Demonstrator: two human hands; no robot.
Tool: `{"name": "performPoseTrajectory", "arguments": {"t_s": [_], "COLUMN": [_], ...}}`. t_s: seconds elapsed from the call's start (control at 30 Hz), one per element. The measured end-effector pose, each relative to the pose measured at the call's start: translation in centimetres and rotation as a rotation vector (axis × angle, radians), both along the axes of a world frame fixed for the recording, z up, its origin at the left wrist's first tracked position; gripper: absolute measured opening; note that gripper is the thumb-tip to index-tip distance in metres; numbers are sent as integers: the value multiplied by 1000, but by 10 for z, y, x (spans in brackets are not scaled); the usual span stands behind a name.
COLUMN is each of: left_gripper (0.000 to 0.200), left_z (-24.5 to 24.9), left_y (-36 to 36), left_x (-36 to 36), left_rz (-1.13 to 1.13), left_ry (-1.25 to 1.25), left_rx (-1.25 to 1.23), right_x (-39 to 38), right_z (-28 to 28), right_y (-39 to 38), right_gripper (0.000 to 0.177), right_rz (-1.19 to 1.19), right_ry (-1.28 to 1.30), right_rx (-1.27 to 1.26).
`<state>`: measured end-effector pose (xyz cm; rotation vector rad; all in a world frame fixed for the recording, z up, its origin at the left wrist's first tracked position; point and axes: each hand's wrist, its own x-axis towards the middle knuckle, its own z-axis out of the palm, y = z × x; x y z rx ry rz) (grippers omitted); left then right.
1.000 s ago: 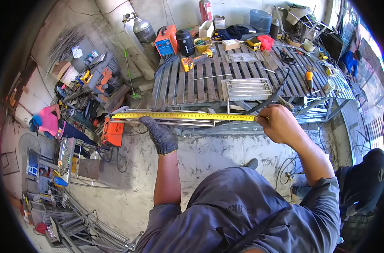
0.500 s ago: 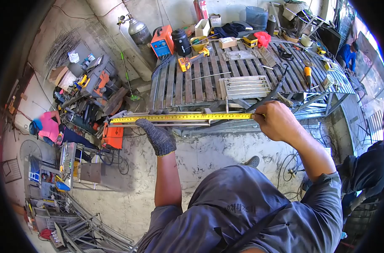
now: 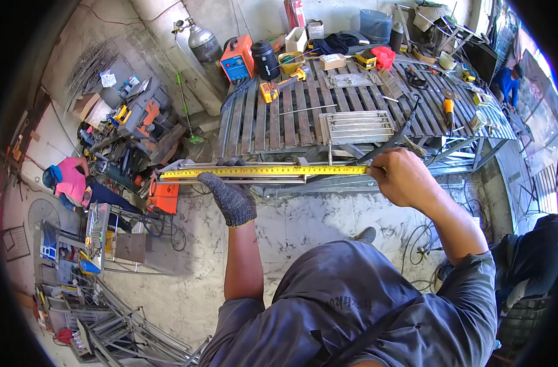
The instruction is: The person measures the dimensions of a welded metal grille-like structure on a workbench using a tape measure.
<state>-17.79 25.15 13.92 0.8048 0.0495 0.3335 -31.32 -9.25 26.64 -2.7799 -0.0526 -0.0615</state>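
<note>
A yellow tape measure [image 3: 273, 170] is stretched out level in front of me, its blade lying along a narrow frame of metal bars [image 3: 263, 180]. My left hand [image 3: 230, 197], in a dark grey knitted glove, grips the frame, with the thumb at the tape's lower edge and fingertips showing beyond the far side. My right hand [image 3: 401, 175] is bare and closed in a pinch on the tape's right end, past the end of the frame. Whatever lies inside the right palm is hidden.
A slatted metal workbench [image 3: 273, 125] stands ahead, with a slotted metal panel [image 3: 359, 126], an angle grinder [image 3: 448, 110] and an orange welding machine [image 3: 237, 60]. A person in pink [image 3: 74, 178] works at left; others are at far right. Cables [image 3: 419, 244] lie on the floor.
My hands, the tape and the frame hold nearly the same position. At left, the person in pink has shifted posture, with an arm now reaching lower.
</note>
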Motion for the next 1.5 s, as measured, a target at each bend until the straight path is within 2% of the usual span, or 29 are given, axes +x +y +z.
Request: {"name": "performPoseTrajectory", "arguments": {"t_s": [0.13, 0.17, 0.2, 0.23, 0.27, 0.3, 0.33, 0.4, 0.57, 0.63, 0.67, 0.77, 0.8, 0.9, 1.03, 1.13, 1.17, 1.23, 1.27, 1.37, 1.43, 1.5], "left_gripper": [82, 80, 70, 66, 62, 60, 48, 47, 47, 46, 46, 46, 46, 45, 45, 45, 44, 44, 44, 44, 44, 43], "left_z": [-10, -12, -14, 0, 14, 32, 45, 60, 74, 77, 78, 81, 81, 82, 83, 84, 84, 84, 84, 85, 85, 84], "left_y": [7, 10, 19, 16, 12, 10, 14, 19, 31, 37, 38, 41, 42, 42, 43, 44, 44, 43, 43, 41, 40, 39], "left_x": [4, 6, 5, -2, -13, -26, -37, -51, -67, -70, -71, -73, -75, -77, -81, -83, -84, -85, -86, -86, -86, -86], "left_rz": [-72, -66, -195, -186, -178, -172, -233, -281, -304, -304, -305, -311, -311, -311, -314, -312, -313, -312, -313, -319, -326, -336], "left_ry": [-71, -75, -177, -234, -286, -333, -365, -425, -523, -537, -539, -550, -550, -547, -541, -544, -544, -545, -543, -539, -538, -534], "left_rx": [-107, -151, -222, -263, -302, -336, -232, -159, -161, -168, -171, -167, -168, -169, -166, -158, -156, -156, -149, -148, -145, -144], "right_x": [2, 2, 1, 0, -2, -4, -5, -9, -14, -17, -16, -13, -13, -13, -11, -7, -11, -23, -24, -37, -37, -31], "right_z": [-8, -5, 0, 1, -18, -23, -27, -47, -90, -85, -98, -120, -106, -114, -117, -118, -111, -58, -67, -29, -15, -12], "right_y": [-11, -12, -13, -16, -27, -31, -32, -41, -47, -33, -37, -44, -37, -37, -39, -32, -30, 6, 10, 48, 63, 80], "right_gripper": [25, 25, 26, 26, 32, 33, 34, 38, 39, 50, 71, 79, 83, 83, 87, 84, 85, 89, 95, 95, 96, 93], "right_rz": [8, -58, -123, -188, -142, -191, -245, -312, -348, -392, -375, -368, -410, -406, -366, -303, -277, -224, -152, 25, 290, 448], "right_ry": [-22, 13, 49, 87, -34, 12, 60, 92, 132, 115, 115, 78, 191, 150, 116, -13, 35, 130, -12, -92, -172, -258], "right_rx": [76, 116, 153, 187, 249, 298, 350, 421, 583, 578, 610, 602, 602, 720, 701, 614, 552, 428, 383, 366, 135, 80]}}
